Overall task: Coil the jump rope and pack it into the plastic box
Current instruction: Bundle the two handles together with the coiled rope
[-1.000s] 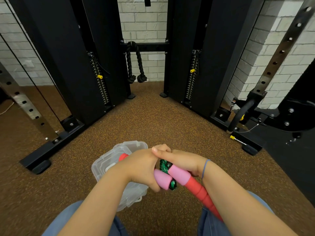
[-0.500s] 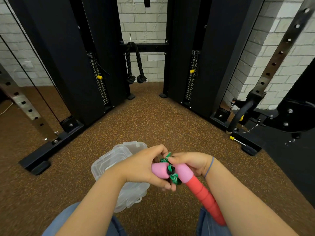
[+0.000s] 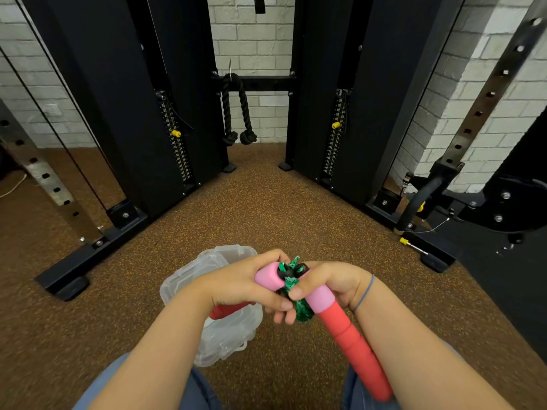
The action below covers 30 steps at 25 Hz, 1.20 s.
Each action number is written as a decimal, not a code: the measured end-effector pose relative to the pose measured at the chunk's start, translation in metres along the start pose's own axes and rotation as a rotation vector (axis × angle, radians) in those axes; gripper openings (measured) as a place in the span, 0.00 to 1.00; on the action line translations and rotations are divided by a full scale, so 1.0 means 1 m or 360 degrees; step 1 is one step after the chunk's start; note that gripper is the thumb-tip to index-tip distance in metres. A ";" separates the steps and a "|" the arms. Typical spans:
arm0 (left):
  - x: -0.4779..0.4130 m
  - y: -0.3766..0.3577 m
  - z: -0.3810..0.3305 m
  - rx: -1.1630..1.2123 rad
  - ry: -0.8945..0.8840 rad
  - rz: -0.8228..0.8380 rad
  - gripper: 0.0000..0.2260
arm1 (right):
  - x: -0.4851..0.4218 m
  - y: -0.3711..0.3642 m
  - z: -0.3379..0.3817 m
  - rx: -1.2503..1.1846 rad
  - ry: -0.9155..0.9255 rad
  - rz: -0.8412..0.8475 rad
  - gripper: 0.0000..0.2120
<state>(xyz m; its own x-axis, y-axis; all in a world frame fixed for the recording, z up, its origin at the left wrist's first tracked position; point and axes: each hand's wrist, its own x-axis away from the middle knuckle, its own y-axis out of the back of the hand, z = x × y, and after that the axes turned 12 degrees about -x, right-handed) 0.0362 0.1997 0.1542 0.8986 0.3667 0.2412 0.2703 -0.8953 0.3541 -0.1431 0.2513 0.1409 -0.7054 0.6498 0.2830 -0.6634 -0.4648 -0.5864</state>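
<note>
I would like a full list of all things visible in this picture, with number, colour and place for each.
jump rope handles: 2, pink tips with red foam, one in each hand
jump rope cord: 1, green and black, bunched between the two hands
plastic box: 1, clear, on the floor under the left forearm
cable machine: 1, black, at the back, two columns
triceps rope: 1, black, hanging from the crossbar between the columns
weight pins: 2, yellow, one on each stack
brick wall: white, behind
floor: brown speckled
left hand: 1, closed on a handle
right hand: 1, closed on the other handle
</note>
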 end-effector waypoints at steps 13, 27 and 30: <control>-0.005 0.012 0.012 0.0021 -0.0058 -0.0140 0.18 | -0.014 -0.045 -0.002 0.0182 0.0495 -0.0866 0.11; -0.007 0.021 0.017 0.0162 -0.0095 -0.0283 0.20 | -0.022 -0.039 -0.013 0.0394 0.0595 -0.1049 0.27; -0.008 0.022 0.015 0.0138 -0.0096 -0.0294 0.19 | -0.027 -0.040 -0.018 0.0323 0.0654 -0.1202 0.23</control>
<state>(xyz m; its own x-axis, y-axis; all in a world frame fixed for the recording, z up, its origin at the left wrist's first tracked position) 0.0403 0.1739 0.1467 0.8494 0.5130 0.1237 0.4588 -0.8337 0.3073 -0.0928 0.2631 0.1436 0.0588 0.9732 0.2224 -0.9751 0.1037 -0.1961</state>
